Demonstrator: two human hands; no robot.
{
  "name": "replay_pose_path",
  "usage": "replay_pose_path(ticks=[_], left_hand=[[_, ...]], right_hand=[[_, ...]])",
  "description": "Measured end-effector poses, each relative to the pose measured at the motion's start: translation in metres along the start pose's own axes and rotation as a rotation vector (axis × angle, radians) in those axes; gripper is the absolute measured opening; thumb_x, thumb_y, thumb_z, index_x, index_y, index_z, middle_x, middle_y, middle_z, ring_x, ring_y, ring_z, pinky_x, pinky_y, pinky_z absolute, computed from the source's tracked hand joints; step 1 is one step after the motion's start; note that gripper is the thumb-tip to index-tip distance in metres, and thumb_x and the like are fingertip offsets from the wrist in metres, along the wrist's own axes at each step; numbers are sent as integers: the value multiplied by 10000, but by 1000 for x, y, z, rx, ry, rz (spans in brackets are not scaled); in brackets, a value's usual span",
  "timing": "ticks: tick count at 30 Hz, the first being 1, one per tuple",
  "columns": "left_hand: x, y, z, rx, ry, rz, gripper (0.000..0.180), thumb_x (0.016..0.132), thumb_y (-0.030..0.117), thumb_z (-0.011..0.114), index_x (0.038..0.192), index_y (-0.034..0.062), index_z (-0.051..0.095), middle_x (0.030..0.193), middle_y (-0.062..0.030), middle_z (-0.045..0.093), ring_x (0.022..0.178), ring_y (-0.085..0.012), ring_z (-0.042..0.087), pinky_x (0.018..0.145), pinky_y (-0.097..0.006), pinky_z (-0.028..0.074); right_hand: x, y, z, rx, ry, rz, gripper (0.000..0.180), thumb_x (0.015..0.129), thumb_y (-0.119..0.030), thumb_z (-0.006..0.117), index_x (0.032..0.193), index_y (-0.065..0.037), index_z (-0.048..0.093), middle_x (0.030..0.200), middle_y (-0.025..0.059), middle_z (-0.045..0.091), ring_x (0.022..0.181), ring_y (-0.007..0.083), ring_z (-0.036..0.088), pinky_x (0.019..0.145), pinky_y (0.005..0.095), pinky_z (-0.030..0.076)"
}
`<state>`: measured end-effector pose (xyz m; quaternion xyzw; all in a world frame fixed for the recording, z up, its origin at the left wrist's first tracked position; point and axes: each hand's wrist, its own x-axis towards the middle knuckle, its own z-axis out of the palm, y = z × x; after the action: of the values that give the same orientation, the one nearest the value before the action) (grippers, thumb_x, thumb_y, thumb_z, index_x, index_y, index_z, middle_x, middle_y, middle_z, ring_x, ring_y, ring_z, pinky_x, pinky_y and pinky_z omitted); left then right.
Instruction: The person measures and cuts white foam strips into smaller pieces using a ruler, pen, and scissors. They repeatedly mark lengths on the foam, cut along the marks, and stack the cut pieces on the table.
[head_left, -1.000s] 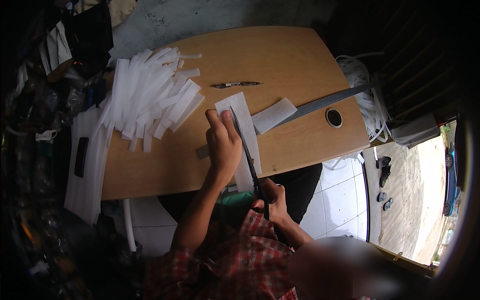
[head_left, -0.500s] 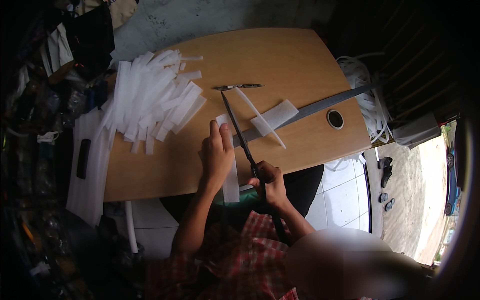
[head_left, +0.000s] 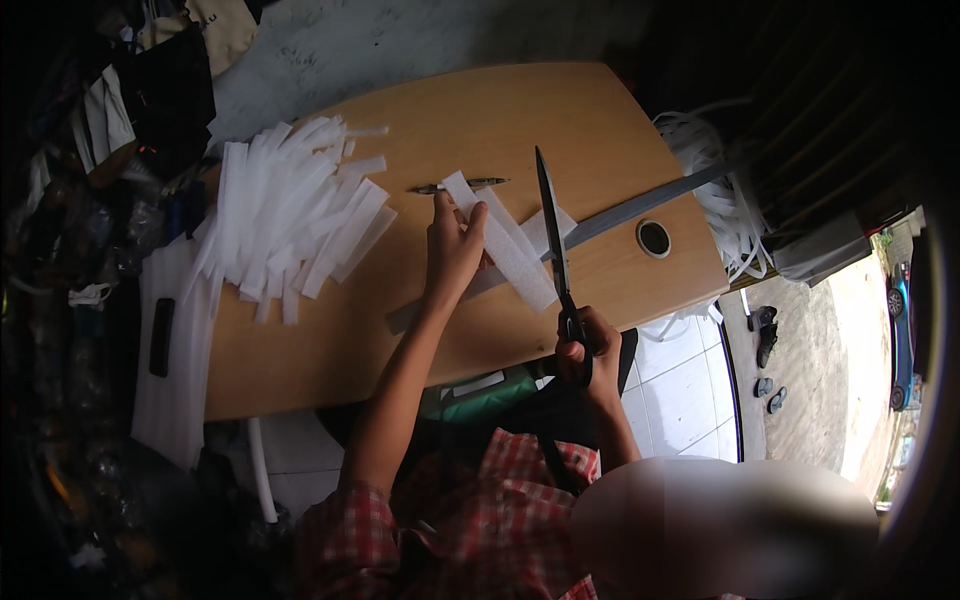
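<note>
My left hand (head_left: pixel 455 245) holds a long white strip (head_left: pixel 505 243) lifted above the wooden table (head_left: pixel 420 330). My right hand (head_left: pixel 588 350) grips the handles of long dark scissors (head_left: pixel 555 245), their blades closed and pointing away from me, just right of the strip. A pen (head_left: pixel 462 185) lies on the table beyond my left hand. A long grey ruler (head_left: pixel 640 208) lies slanted across the table's right half, under another white piece (head_left: pixel 545 228).
A pile of several cut white strips (head_left: pixel 290 220) covers the table's left part. A round cable hole (head_left: pixel 653 237) sits near the right edge. White sheets (head_left: pixel 170 350) hang off the left side. Coiled white cord (head_left: pixel 715 190) lies to the right; dark clutter on the left.
The strip has come free of the sheet. My left hand lifted it up and away from me. The scissors closed and swung more upright, further right.
</note>
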<state>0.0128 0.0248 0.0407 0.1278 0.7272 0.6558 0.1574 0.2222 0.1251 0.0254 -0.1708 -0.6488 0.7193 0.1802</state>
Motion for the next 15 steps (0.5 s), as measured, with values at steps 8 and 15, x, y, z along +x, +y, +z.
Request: replay_pose_path(ticks=[8,15], left_hand=[[39,-50,30,690,215,324,645,812,410,722,1185,-4,398,1049,-261,610,963,-400,639,774,-474,520],[30,-14,49,821,88,203,842,771,317,775,1376,10,276,1032,-307,584,901,-444,640,747,-486,536]], right_hand=[[5,-4,-32,-116,156,-18,711,727,-734,674,812,-45,518,564,-54,449,434,26,427,400,191,291],[12,11,-42,-122,164,10,705,750,-736,650,807,-43,531,565,-52,447,430,30,428,397,199,298]])
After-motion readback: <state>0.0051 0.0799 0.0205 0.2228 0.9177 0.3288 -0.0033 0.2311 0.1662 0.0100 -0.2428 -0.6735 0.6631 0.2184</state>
